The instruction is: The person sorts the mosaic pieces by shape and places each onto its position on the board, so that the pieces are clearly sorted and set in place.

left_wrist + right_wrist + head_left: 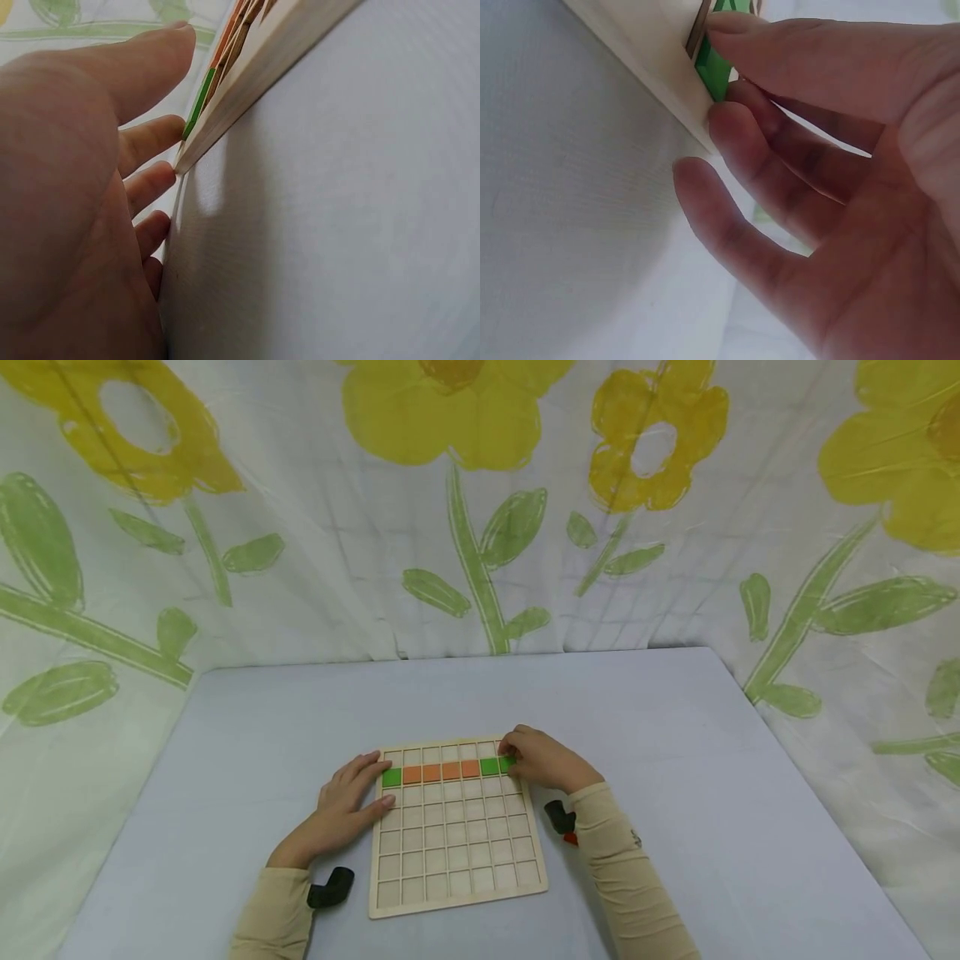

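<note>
Fingers of the left hand (337, 814) lie outstretched over the board's (457, 835) left edge; the right hand (547, 760) pinches a green tile (506, 764) near the right, table (637, 710) beyond both.

Four orange tiles (451, 771), three green tiles (490, 767), one gridded board (456, 835)

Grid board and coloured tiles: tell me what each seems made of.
The grid board looks like bare wood, judging by its pale, matt edge in the left wrist view. The green tiles and orange tiles look smooth and evenly coloured, perhaps painted wood or plastic.
</note>
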A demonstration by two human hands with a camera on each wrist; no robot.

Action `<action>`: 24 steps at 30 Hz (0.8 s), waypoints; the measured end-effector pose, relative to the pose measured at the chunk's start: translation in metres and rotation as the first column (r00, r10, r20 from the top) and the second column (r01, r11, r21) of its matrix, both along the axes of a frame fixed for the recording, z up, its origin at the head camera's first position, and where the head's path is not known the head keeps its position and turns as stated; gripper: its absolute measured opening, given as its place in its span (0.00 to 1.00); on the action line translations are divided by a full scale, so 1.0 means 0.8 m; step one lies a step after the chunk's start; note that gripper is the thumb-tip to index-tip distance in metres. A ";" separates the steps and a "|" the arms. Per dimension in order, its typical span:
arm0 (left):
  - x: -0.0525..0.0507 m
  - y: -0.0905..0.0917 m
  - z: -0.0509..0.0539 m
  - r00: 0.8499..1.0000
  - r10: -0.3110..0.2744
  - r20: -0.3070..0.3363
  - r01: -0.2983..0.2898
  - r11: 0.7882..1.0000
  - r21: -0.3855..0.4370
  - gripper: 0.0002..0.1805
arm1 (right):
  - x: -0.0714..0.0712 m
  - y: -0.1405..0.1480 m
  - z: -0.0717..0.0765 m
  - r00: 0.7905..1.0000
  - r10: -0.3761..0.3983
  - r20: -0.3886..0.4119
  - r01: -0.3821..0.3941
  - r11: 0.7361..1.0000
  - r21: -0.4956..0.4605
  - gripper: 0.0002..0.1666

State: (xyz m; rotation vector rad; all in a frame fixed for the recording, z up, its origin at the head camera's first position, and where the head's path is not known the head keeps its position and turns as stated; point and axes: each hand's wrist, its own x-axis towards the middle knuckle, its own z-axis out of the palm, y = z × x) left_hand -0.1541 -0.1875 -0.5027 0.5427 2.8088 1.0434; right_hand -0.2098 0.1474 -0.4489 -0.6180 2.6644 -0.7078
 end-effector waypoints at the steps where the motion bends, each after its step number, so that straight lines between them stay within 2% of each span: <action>1: 0.000 0.000 0.000 1.000 0.001 0.000 -0.001 1.000 -0.001 0.33 | 0.000 0.000 0.000 1.000 0.000 0.000 0.000 1.000 -0.003 0.16; 8: 0.001 0.000 0.002 1.000 0.000 0.003 0.000 1.000 -0.006 0.33 | 0.000 0.000 0.001 1.000 0.003 0.003 -0.003 1.000 -0.013 0.16; 16: 0.001 0.001 0.008 1.000 0.001 -0.001 -0.001 1.000 -0.014 0.33 | 0.000 -0.001 0.002 0.999 0.028 -0.045 -0.030 0.999 -0.025 0.15; 24: 0.000 0.004 0.000 1.000 0.002 -0.010 -0.002 1.000 -0.005 0.33 | 0.001 0.001 0.000 0.999 0.000 -0.036 0.000 1.000 -0.003 0.15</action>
